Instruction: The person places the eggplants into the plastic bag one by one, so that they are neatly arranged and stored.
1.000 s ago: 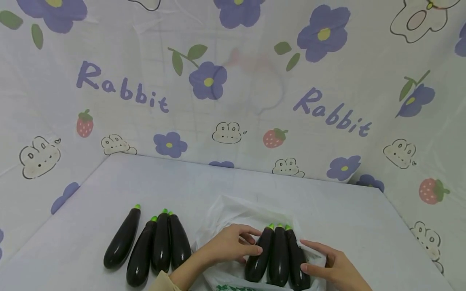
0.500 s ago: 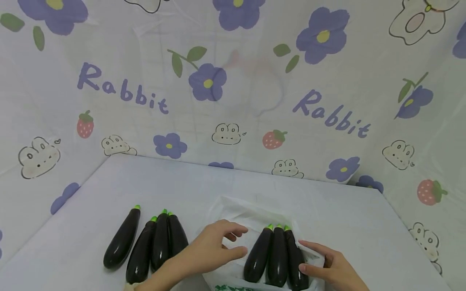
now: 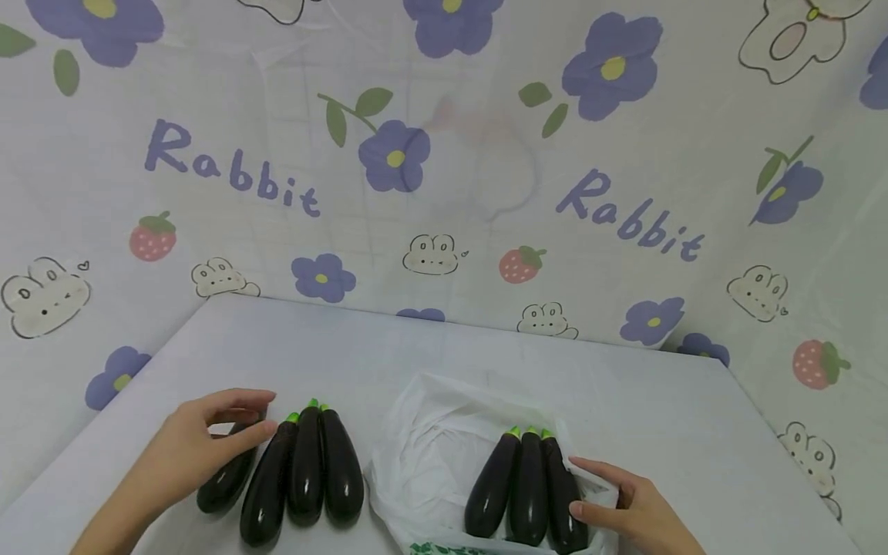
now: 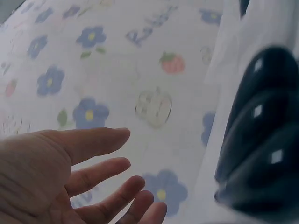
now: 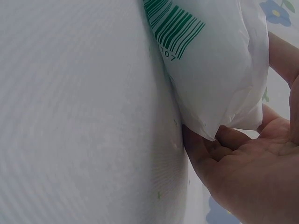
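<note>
My left hand [image 3: 183,443] is over the leftmost black eggplant [image 3: 223,484] with its green tip hidden; in the left wrist view the left hand [image 4: 88,177] has its fingers spread and nothing between them. Three more eggplants [image 3: 307,470] lie side by side just right of it. A white plastic bag [image 3: 423,455] lies with its mouth spread, three eggplants [image 3: 530,489] in a row inside. At its right edge my right hand [image 3: 641,505] grips the bag, thumb on the inner side. In the right wrist view fingers curl round the bag's green-printed side [image 5: 210,84].
A white-covered table [image 3: 333,339] bears everything. Behind and beside it hangs a white cloth [image 3: 472,193] printed with purple flowers, rabbits and strawberries.
My left hand let go of the left eggplant in the bag and moved left, across the table, to the leftmost loose eggplant. The right hand stays at the bag's edge.
</note>
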{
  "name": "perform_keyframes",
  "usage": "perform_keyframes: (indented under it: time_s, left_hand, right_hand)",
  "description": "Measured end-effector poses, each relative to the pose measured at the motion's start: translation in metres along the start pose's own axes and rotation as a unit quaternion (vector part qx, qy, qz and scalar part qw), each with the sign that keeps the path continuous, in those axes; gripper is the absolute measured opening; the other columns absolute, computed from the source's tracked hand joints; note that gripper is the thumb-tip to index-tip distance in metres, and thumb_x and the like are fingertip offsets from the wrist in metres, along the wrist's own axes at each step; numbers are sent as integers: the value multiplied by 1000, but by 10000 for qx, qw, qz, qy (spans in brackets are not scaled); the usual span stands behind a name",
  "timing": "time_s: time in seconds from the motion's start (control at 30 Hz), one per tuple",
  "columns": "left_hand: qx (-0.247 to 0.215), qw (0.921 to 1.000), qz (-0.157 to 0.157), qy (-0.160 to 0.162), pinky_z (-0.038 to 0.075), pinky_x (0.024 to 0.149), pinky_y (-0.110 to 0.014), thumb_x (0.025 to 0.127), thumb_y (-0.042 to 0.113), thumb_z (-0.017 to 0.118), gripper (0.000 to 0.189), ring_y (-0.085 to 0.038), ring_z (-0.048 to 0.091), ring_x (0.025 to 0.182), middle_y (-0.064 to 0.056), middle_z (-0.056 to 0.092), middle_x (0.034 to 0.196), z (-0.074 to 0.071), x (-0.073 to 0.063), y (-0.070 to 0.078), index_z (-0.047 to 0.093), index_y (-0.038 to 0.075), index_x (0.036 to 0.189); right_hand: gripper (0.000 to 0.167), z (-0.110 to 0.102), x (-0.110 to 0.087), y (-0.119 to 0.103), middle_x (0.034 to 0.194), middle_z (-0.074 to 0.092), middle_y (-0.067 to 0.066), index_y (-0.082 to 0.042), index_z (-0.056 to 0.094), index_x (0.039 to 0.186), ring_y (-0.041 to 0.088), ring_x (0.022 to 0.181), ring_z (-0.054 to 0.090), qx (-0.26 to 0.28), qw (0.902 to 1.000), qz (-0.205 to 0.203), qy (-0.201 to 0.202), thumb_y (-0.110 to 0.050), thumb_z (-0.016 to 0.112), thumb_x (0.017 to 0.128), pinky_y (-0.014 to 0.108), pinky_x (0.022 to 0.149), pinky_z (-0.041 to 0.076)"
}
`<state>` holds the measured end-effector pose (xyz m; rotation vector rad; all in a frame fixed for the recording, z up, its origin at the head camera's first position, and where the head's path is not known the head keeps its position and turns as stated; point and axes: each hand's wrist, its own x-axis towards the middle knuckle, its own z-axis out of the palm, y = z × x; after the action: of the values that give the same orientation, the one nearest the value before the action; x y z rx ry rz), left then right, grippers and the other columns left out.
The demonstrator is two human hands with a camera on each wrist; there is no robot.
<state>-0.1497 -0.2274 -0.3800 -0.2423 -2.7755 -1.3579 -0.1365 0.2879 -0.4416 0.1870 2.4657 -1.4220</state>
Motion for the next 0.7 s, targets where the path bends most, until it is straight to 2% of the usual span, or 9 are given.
perform_keyframes:
  time_s: [0.1, 0.23, 0.3, 0.43, 0.7]
  left_hand:
    - [88, 9998, -151, 25, 51, 83, -46, 90, 41, 72, 52, -30, 61, 111, -9, 65, 123, -11, 1, -23, 62, 10, 132]
    - [-216, 9986, -477, -112, 52, 81, -35, 92, 40, 70, 56, -24, 62, 110, -13, 61, 127, -20, 2, -48, 58, 6, 135]
    - [-505, 9966, -628, -170, 53, 78, -30, 92, 38, 70, 58, -18, 64, 107, -16, 60, 129, -21, 1, -58, 55, 3, 137]
    - [-1090, 9915, -665, -264, 55, 79, -29, 93, 30, 70, 60, -9, 65, 100, -23, 55, 132, -22, 0, -72, 50, -3, 140]
    - [-1272, 9846, -1061, -556, 54, 82, -33, 94, 31, 70, 69, -8, 63, 103, -27, 49, 138, -20, 2, -88, 42, -5, 145]
  right_hand:
    - [68, 0, 0, 0, 119, 58, 13, -4, 48, 144, 23, 85, 54, 8, 10000, 6, 23, -30, 76, 88, 37, 72, 49]
    - [69, 0, 0, 0, 99, 54, 9, -6, 49, 144, 22, 78, 49, -22, 9999, 125, 65, -31, 77, 87, 34, 64, 42]
    - [69, 0, 1, 1, 96, 51, 6, -6, 50, 144, 22, 76, 48, -39, 9998, 144, 101, -32, 77, 86, 35, 62, 39]
    - [69, -1, 2, 4, 101, 52, 6, -6, 49, 145, 22, 77, 49, -9, 9999, 84, 66, -31, 76, 87, 36, 64, 41]
    - [68, -3, 2, 6, 106, 54, 8, -6, 50, 144, 22, 77, 51, -22, 10000, -19, -4, -33, 76, 87, 36, 66, 41]
